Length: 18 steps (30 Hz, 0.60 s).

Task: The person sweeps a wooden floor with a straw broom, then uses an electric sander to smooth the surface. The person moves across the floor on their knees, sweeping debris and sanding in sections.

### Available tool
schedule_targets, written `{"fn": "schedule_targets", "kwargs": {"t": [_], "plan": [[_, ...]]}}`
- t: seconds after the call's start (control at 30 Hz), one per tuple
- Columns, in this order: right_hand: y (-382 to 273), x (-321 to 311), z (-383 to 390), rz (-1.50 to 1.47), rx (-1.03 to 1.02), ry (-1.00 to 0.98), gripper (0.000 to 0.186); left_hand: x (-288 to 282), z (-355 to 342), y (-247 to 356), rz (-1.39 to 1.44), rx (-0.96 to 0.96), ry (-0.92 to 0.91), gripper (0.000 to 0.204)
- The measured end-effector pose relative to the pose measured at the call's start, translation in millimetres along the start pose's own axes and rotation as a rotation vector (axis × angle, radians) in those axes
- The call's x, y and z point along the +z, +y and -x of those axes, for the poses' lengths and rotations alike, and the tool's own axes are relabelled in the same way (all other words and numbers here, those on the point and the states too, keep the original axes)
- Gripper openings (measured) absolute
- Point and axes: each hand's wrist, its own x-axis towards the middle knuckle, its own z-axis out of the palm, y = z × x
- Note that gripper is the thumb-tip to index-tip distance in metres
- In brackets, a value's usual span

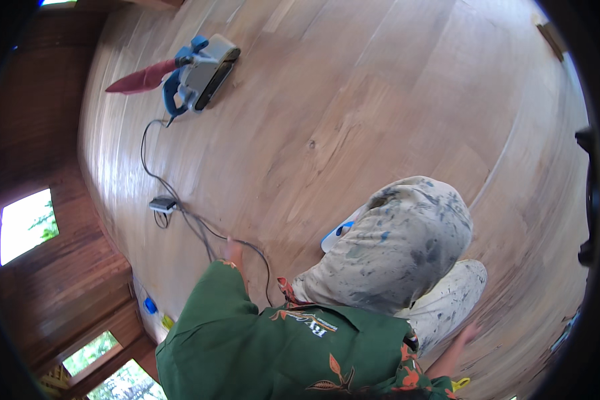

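My left hand (234, 251), blurred, reaches down beside a dark power cord (262, 257) on the wooden floor (333, 120); its grip is unclear. My right hand (467, 333) is low beside my paint-spattered light trousers (400, 240), fingers apart and apparently empty. A blue and silver belt sander (207, 70) with a red dust bag (140, 79) lies at the upper left. Its cord runs toward a small grey box (163, 205) among loops of cable. A white and blue sandal-like item (333, 237) is partly hidden behind my knee.
A dark wooden wall (33, 120) with bright windows (27, 227) lines the left side. Small blue (150, 305) and yellow-green (167, 321) items sit near its base. A short piece of wood (551, 40) shows at the upper right edge, and a yellow object (461, 384) at the bottom.
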Motion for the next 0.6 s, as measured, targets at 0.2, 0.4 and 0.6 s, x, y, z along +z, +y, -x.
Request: {"fn": "schedule_targets", "kwargs": {"t": [0.2,0.4,0.6], "plan": [[169,49,237,-0.198,0.820,-0.486,0.073,-17,60,13,-0.271,0.232,0.047,0.062],[90,95,273,-0.475,0.724,-0.528,0.070,-7,122,104,-0.212,0.610,0.439,0.036],[94,64,242,-0.400,0.597,-0.386,0.067,14,102,28,-0.414,0.940,0.354,0.039]]}}
